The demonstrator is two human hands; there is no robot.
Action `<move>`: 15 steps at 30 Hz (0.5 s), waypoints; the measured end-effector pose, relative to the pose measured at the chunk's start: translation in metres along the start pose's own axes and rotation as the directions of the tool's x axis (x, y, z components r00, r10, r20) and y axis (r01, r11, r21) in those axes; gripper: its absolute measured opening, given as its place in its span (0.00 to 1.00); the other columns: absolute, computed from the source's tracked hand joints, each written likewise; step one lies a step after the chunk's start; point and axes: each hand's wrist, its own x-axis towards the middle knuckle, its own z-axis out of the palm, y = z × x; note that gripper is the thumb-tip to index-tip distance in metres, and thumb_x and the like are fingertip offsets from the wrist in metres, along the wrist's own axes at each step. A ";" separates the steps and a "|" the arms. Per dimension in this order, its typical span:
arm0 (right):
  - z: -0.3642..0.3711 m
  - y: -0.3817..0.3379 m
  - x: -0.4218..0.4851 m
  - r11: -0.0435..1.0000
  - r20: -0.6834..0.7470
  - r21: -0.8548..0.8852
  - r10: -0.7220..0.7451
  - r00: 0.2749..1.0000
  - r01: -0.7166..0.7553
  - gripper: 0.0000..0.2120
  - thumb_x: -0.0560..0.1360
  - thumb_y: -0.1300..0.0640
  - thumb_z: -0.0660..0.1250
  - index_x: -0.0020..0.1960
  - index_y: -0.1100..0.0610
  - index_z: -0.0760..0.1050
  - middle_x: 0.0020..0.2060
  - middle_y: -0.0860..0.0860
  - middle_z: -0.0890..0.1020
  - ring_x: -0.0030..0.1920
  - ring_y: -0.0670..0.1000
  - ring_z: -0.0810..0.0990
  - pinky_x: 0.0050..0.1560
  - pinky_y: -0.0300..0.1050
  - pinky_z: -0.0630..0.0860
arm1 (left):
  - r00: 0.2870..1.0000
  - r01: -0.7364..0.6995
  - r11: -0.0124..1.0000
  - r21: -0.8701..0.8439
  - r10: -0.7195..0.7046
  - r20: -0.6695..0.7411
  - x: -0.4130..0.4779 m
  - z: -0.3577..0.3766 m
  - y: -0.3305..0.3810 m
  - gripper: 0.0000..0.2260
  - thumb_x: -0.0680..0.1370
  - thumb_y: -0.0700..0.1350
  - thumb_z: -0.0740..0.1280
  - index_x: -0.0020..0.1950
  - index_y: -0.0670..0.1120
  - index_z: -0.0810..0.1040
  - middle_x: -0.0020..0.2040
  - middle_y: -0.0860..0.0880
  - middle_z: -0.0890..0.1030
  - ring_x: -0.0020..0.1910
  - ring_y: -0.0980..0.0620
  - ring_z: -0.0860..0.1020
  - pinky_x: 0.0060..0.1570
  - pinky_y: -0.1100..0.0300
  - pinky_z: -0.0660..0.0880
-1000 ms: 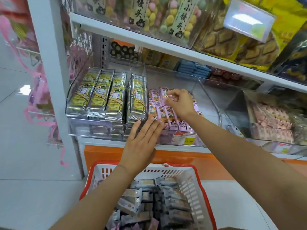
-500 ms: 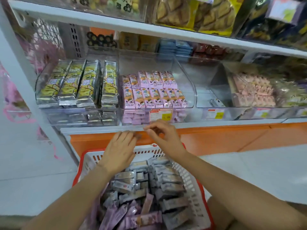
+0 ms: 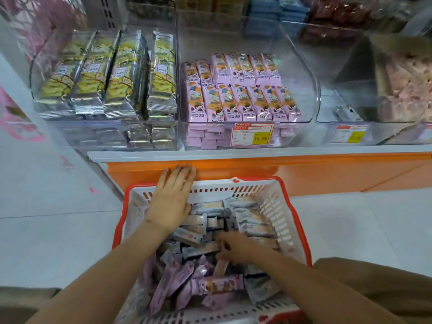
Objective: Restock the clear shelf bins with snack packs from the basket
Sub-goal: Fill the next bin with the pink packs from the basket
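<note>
Glossy film wrappers crowd under the right hand (image 3: 236,250), which is down in the heap with its fingers bent onto the snack packs (image 3: 191,237). Blur hides whether they have closed on one, so I cannot tell if anything is pinched. The left hand (image 3: 171,197) lies flat, fingers straight and together, over the far rim of the basket (image 3: 291,213), its fingertips pointing at the orange shelf base (image 3: 233,166); it grasps nothing.

All the stock to move is in that basket: grey-silver packs toward the far end, purple packs (image 3: 217,285) nearer the person, loose and criss-crossed. I judge each one light and slim, with a slick skin that slides on its neighbours and a filling that may crack if squeezed (biscuit or wafer, at a guess). A pinch across the long sides near the middle should lift one level. The crimped end seals are a poor hold, since the pack would dangle.

Above, the middle bin (image 3: 312,94) holds neat rows of pink-purple packs (image 3: 240,101) behind a price label (image 3: 252,134). The left bin (image 3: 31,78) carries yellow-and-silver packs (image 3: 117,78). In the right bin (image 3: 327,111) I can make out one small pack (image 3: 346,113).
</note>
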 end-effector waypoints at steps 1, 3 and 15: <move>0.006 0.001 0.004 0.998 0.033 -0.021 0.055 0.998 -0.054 0.20 0.79 0.53 0.66 0.68 0.57 0.69 0.60 0.56 0.76 0.59 0.59 0.76 0.55 0.52 0.75 | 1.000 -0.003 1.000 -0.002 0.003 -0.003 0.000 0.001 0.000 0.41 0.68 0.48 0.74 0.78 0.39 0.63 0.74 0.40 0.69 0.73 0.40 0.66 0.75 0.43 0.54; 0.015 0.004 0.010 0.992 0.062 -0.013 0.125 0.990 -0.125 0.18 0.77 0.56 0.66 0.66 0.56 0.70 0.60 0.58 0.77 0.57 0.59 0.78 0.52 0.52 0.78 | 1.000 -0.007 1.000 -0.004 0.007 -0.011 0.001 0.005 -0.001 0.41 0.68 0.48 0.74 0.78 0.39 0.63 0.74 0.40 0.69 0.73 0.40 0.66 0.75 0.43 0.53; -0.019 0.002 0.003 0.977 -0.095 0.118 -0.168 0.981 0.179 0.14 0.73 0.52 0.73 0.37 0.55 0.72 0.32 0.48 0.70 0.32 0.46 0.67 0.34 0.41 0.63 | 1.000 0.012 0.997 -0.073 -0.013 -0.017 0.001 0.004 0.000 0.37 0.70 0.45 0.70 0.78 0.39 0.62 0.74 0.41 0.68 0.74 0.40 0.65 0.75 0.40 0.58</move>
